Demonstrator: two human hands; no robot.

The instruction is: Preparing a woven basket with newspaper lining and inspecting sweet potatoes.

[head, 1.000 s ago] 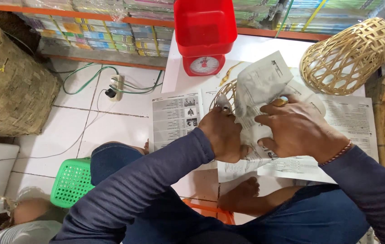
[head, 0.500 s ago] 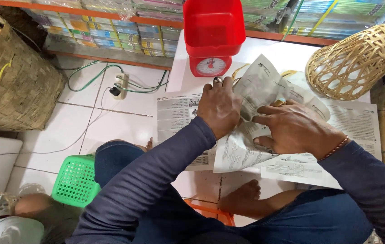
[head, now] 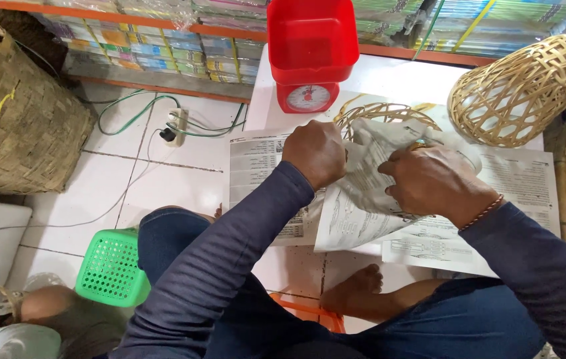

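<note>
Looking down from the head camera, I am seeing stacked packets in yellow, blue and green wrappers lining the shelf (head: pixel 163 40) along the top, behind a red kitchen scale (head: pixel 309 53) with a round dial. Printed newspaper sheets (head: pixel 529 193) are lying flat on the white surface, and one crumpled sheet of newspaper (head: pixel 363 193) is sitting between both hands, just in front of a small woven bamboo basket (head: pixel 383 116) that it is partly hiding. A second bamboo basket (head: pixel 519 90) is lying tipped at the right. Whatever is inside the crumpled sheet is hidden from me. My left hand (head: pixel 315 153) is curling into a fist, fingers together and clamped on the sheet's left edge. My right hand (head: pixel 432 183) is pressing on its right side, fingers bent around the paper, a bracelet showing at the wrist.
</note>
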